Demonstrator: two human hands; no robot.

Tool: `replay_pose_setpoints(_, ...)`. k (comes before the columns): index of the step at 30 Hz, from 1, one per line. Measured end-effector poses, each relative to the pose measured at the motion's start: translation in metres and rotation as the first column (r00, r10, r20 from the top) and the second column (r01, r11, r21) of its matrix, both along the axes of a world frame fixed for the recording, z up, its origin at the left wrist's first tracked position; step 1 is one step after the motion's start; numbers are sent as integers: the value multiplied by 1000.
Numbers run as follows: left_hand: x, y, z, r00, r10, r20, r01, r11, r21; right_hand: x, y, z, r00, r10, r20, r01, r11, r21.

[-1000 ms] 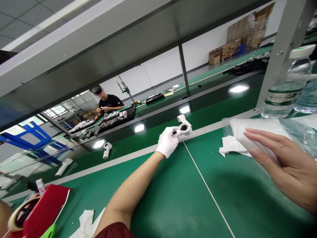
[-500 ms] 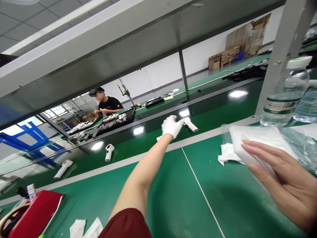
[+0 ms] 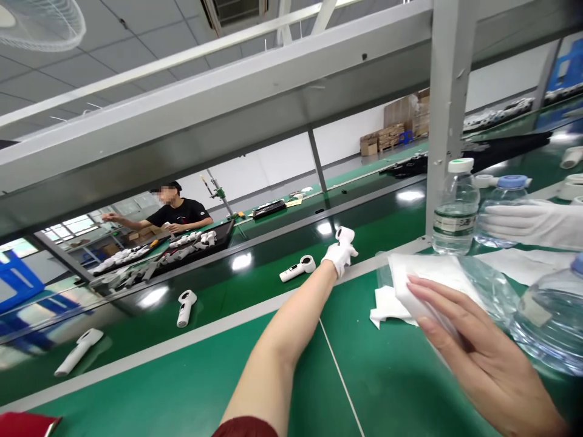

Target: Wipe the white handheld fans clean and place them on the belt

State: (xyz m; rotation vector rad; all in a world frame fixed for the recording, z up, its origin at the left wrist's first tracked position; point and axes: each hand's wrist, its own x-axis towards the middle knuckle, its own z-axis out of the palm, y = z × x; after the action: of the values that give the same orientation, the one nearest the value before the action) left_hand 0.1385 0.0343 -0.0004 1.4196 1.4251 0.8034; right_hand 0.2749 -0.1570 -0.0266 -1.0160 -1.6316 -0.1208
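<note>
no legible text, label (image 3: 454, 223) on the white-capped bottle (image 3: 461, 188) carries a dark green band with pale marks, too blurred to read, black shirt (image 3: 187, 211) on the person across the line shows a tiny chest mark, also unreadable, no numbers or brands decipherable

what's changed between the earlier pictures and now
The left hand has let go of one white part, which now lies to its left, and has moved forward and right to another part; whether it grips that one is unclear. The co-worker's hand has reached out to the side. The view has turned right. The right hand still holds the white packet.
</note>
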Motion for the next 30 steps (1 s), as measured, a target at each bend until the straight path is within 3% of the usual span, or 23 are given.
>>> replay_pose_setpoints(2, -7, -28, 7, 969, -102, 226, 118, 991, -59, 4, 1, -2, 999, -23, -45, 22, 999, -31)
replay_pose_setpoints(5, -28, -82, 11, 859, -204, 469, 298, 945, -134, 8, 3, -5, 991, -87, -103, 83, 995, -46)
replay_pose_setpoints(9, -52, -144, 2, 648, -217, 730, 473, 866, -162, 2, 1, -3, 997, -69, -43, 71, 997, 41)
replay_pose_setpoints(11, -56, -162, -5, 594, -194, 781, 490, 857, -161, -4, -3, -1, 998, -27, 65, 20, 995, 99)
replay_pose_setpoints(16, -51, -182, -12, 626, -195, 755, 509, 836, -206, -13, -7, -1, 924, -34, 382, -48, 978, 204)
replay_pose_setpoints(19, -50, -189, -6, 647, -245, 722, 531, 824, -196, -10, -4, -1, 946, -75, 316, 18, 984, 179)
replay_pose_setpoints(22, -50, -193, -2, 675, -265, 689, 529, 824, -201, -8, -2, 0, 981, -25, 193, 5, 994, 105)
replay_pose_setpoints(26, -51, -190, -3, 717, -327, 616, 499, 857, -125, -12, -6, 0, 969, 16, 246, -58, 985, 166)
replay_pose_setpoints(28, -52, -188, -5, 794, -398, 460, 473, 879, -58, -13, -8, 0, 983, 56, 176, -81, 987, 141)
replay_pose_setpoints(30, -55, -185, -7, 906, -409, 112, 398, 911, 108, -12, -7, -1, 995, 92, 24, -92, 996, 7)
